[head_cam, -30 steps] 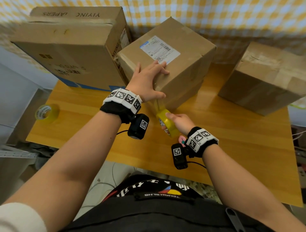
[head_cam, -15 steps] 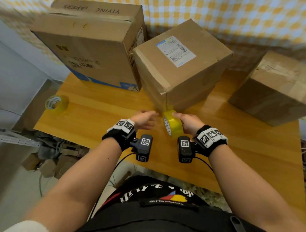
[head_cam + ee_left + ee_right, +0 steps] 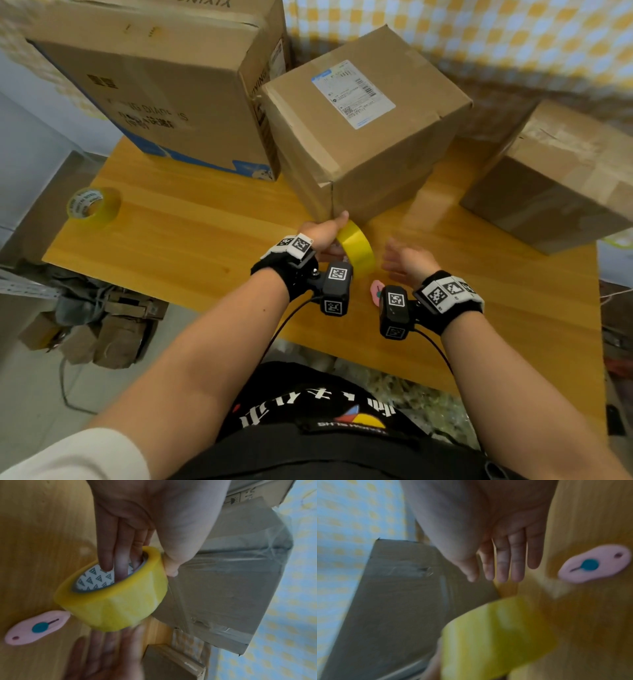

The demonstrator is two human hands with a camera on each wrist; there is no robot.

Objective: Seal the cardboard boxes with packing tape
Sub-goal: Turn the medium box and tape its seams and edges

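Observation:
A cardboard box with a white shipping label stands mid-table, a clear strip of tape running down its near corner. My left hand grips the yellow tape roll just below that corner, fingers inside the core and thumb on the outer rim. My right hand hovers to the right of the roll with straight fingers, holding nothing. A small pink cutter with a teal button lies flat on the table near my right wrist.
A large box stands at the back left, touching the labelled box. Another box sits at the right. A second tape roll lies near the wooden table's left edge. Bags and clutter lie on the floor at left.
The left hand came down off the box top and took over the tape roll. The right hand let go of the roll and moved off to the right.

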